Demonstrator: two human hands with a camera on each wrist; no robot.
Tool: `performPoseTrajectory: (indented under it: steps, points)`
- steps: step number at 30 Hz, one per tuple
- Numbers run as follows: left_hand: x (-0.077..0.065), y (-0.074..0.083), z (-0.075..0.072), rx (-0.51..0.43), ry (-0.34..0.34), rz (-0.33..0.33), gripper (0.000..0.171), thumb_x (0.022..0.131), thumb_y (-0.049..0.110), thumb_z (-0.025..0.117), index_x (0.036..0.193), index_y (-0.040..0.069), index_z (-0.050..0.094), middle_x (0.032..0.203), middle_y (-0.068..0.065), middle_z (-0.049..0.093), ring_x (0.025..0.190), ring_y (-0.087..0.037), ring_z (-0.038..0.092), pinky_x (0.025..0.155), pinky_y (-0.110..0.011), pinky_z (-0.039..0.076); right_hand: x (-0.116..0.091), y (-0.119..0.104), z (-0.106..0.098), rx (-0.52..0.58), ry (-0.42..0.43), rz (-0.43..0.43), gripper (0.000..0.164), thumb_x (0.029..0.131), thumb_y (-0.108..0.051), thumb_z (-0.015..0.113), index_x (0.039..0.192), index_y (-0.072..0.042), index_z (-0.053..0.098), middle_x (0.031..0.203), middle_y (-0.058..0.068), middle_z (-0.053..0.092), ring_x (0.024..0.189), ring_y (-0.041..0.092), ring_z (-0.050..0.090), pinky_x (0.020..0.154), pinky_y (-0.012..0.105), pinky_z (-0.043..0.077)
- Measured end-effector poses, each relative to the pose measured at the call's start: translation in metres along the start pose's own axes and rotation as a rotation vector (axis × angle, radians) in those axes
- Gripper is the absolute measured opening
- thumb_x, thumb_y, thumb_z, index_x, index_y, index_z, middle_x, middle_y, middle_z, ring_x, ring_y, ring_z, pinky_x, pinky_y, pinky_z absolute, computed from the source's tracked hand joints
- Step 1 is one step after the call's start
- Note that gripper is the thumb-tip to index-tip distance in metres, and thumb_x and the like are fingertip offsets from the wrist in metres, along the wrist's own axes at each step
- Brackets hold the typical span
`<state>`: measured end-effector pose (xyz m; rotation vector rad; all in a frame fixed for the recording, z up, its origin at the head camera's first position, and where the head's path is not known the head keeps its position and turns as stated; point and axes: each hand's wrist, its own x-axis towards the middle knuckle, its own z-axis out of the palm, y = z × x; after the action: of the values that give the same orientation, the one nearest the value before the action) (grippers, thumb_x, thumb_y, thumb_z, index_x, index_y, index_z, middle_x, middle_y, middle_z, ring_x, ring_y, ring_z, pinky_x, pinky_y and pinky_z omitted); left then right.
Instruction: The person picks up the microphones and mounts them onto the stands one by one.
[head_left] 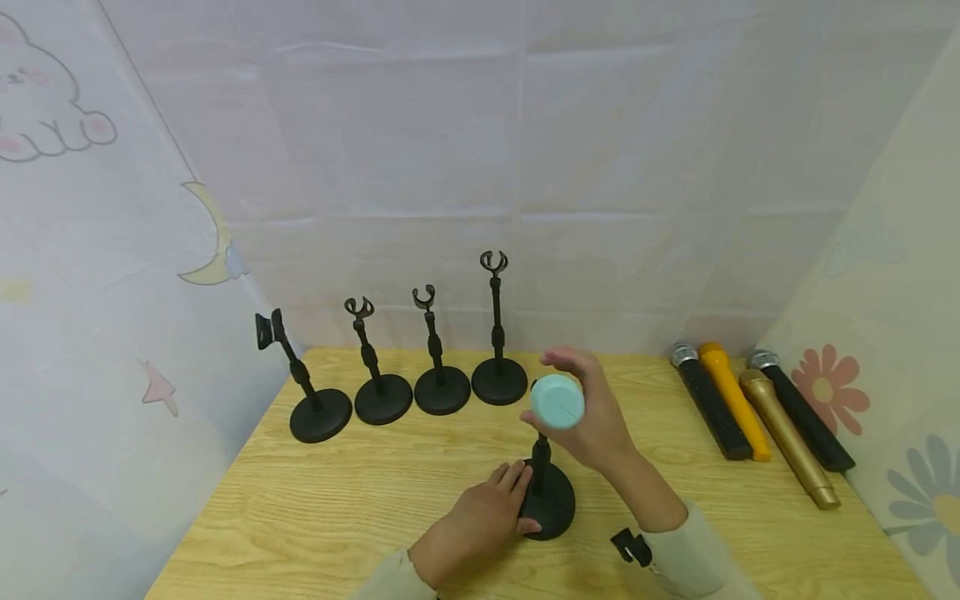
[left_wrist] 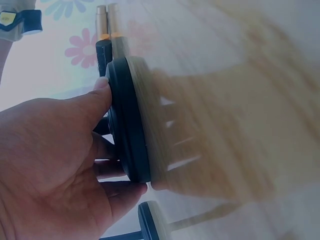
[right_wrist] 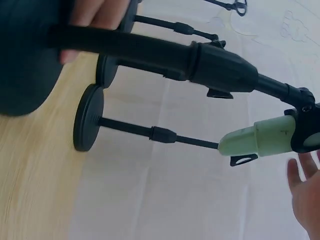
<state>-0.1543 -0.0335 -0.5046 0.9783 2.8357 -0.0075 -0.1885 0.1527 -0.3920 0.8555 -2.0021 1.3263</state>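
Note:
A black desktop microphone stand (head_left: 550, 504) with a round base stands in front of me. My left hand (head_left: 483, 512) grips its base, thumb and fingers spread across to opposite sides of the rim (left_wrist: 129, 120). A mint-green microphone (right_wrist: 257, 137) sits in the clip (right_wrist: 304, 127) at the top of this stand; from above only its round end (head_left: 557, 402) shows. My right hand (head_left: 596, 417) is around the microphone, fingers loosely bowed with a gap beside it. In the right wrist view, the right hand's fingers (right_wrist: 300, 170) are spread just below the clip.
Several black microphone stands with no microphones in their clips (head_left: 442, 389) stand in a row at the back left. Several microphones lie at the right: black ones (head_left: 712, 404), a yellow one (head_left: 735, 400) and a gold one (head_left: 791, 442). A white sheet (head_left: 405, 167) hangs behind the table.

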Motion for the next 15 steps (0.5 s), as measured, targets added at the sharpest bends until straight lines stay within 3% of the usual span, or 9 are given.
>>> performPoseTrajectory:
  steps: [4,7,11,15]
  points:
    - [0.0,0.001,0.001,-0.019,-0.015,-0.012,0.078,0.099,0.063,0.043,0.159,0.015,0.036,0.163,-0.003,0.034,0.146,-0.02,0.039,0.093,-0.027,0.055,-0.006,0.005,-0.007,-0.016,0.081,-0.177,0.079,0.085,-0.043,0.081,0.129,0.011,0.043,0.119,0.026,0.052,0.119,0.017,0.05,0.107,0.023,0.039]
    - [0.0,0.001,0.0,-0.034,-0.024,-0.021,0.078,0.098,0.063,0.043,0.159,0.014,0.036,0.164,-0.003,0.033,0.147,-0.02,0.038,0.095,-0.028,0.055,-0.011,0.009,-0.012,-0.093,0.129,-0.294,0.072,0.092,-0.047,0.072,0.116,0.015,0.044,0.105,0.025,0.052,0.106,0.02,0.05,0.099,0.021,0.04]
    - [-0.001,0.002,-0.002,-0.028,-0.028,-0.031,0.078,0.099,0.063,0.043,0.159,0.014,0.036,0.164,-0.002,0.033,0.147,-0.019,0.038,0.096,-0.027,0.054,-0.02,0.015,-0.018,-0.173,0.141,-0.353,0.062,0.098,-0.046,0.065,0.107,0.014,0.048,0.095,0.019,0.055,0.093,0.022,0.051,0.093,0.017,0.039]
    - [-0.001,0.002,-0.003,-0.024,-0.03,-0.031,0.078,0.099,0.062,0.043,0.159,0.014,0.036,0.164,-0.002,0.033,0.148,-0.02,0.037,0.097,-0.027,0.053,-0.028,0.019,-0.023,-0.166,0.101,-0.349,0.054,0.101,-0.042,0.061,0.105,0.012,0.055,0.095,0.014,0.06,0.09,0.019,0.055,0.094,0.015,0.042]
